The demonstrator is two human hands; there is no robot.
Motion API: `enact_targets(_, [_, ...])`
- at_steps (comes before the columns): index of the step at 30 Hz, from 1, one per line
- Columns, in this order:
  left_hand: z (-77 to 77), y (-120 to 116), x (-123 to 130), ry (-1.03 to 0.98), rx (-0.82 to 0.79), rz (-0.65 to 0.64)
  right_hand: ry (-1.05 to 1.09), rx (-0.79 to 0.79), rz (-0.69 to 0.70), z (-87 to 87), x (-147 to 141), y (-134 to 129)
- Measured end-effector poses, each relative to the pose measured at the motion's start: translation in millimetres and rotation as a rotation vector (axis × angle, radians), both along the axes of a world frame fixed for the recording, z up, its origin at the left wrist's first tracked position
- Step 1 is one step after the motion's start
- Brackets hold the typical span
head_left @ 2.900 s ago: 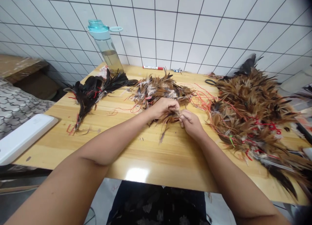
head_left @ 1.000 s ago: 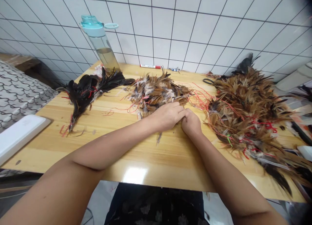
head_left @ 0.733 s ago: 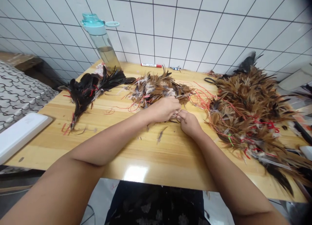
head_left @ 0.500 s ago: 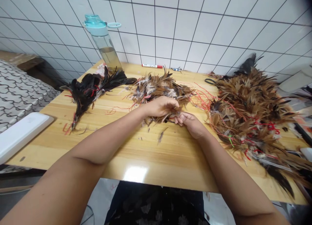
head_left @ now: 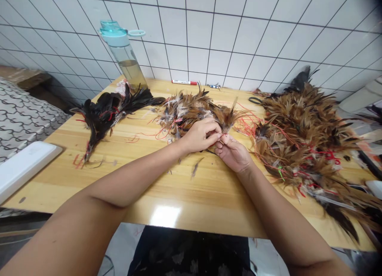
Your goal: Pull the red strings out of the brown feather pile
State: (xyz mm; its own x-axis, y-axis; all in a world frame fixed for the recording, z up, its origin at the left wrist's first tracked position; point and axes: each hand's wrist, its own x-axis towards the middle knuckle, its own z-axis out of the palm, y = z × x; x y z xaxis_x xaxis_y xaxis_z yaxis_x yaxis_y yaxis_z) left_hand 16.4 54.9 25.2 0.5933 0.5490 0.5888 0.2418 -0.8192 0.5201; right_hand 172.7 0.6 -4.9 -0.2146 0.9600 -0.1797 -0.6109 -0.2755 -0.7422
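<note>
In the head view my hands meet over the middle of the table. My left hand (head_left: 203, 135) is closed, with thumb and forefinger pinched at the base of a small brown feather bunch (head_left: 228, 116). Fingers curled, my right hand (head_left: 234, 151) pinches the same base from the right. The bunch fans upward and away from the fingertips. A speck of red shows at the pinch; whether it is thread I cannot tell. Just behind my left hand lies a loose pile of brown and grey feathers (head_left: 186, 104). Red threads (head_left: 247, 122) trail to the right of the bunch.
Black feather bundles (head_left: 100, 112) lie at the left, below a water bottle (head_left: 128, 65). A large heap of brown feathers (head_left: 307, 120) covers the right side. Dark-handled scissors (head_left: 255, 100) and a red marker (head_left: 184, 82) lie near the tiled wall. A white case (head_left: 28, 168) sits at the left edge.
My left hand has turned, its fingertips now meeting my right hand's. The feather bunch, earlier mostly hidden at the hands, now stands fanned out above them. The view has shifted slightly.
</note>
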Motion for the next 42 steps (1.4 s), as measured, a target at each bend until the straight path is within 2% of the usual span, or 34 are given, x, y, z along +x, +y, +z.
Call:
enact_targets(6, [0.6,-1.6,-0.4,-0.082,-0.012,-0.072,0.018,-0.016,0.005,1.5,-1.2,0.1])
enact_targets(9, [2.0,-2.1,-0.8,-0.131,-0.089,-0.146,-0.009,-0.003,0.017,3.3,-2.5,-0.6])
enact_targets(15, [-2.0,-2.0,-0.4,-0.247,-0.565,-0.313,-0.007,0.009,0.054,1.7,-3.7,-1.6])
enact_targets(21, [-0.5,-6.2,3.9,-0.364,-0.84,-0.273,-0.081,0.038,0.09,-0.1,-3.0,-2.1])
enact_targets(28, [3.7,-3.7,3.6,-0.365,-0.89,-0.264,-0.098,0.096,0.173,1.0,-4.5,-3.6])
enact_targets(36, [3.4,0.5,0.0,-0.369,-1.03,-0.41,-0.135,0.12,0.193,-4.2,-1.7,-0.8])
enact_targets(42, [1.6,3.2,-2.8,-0.328,-0.973,-0.442,-0.106,0.107,0.181,-3.3,1.1,-0.2])
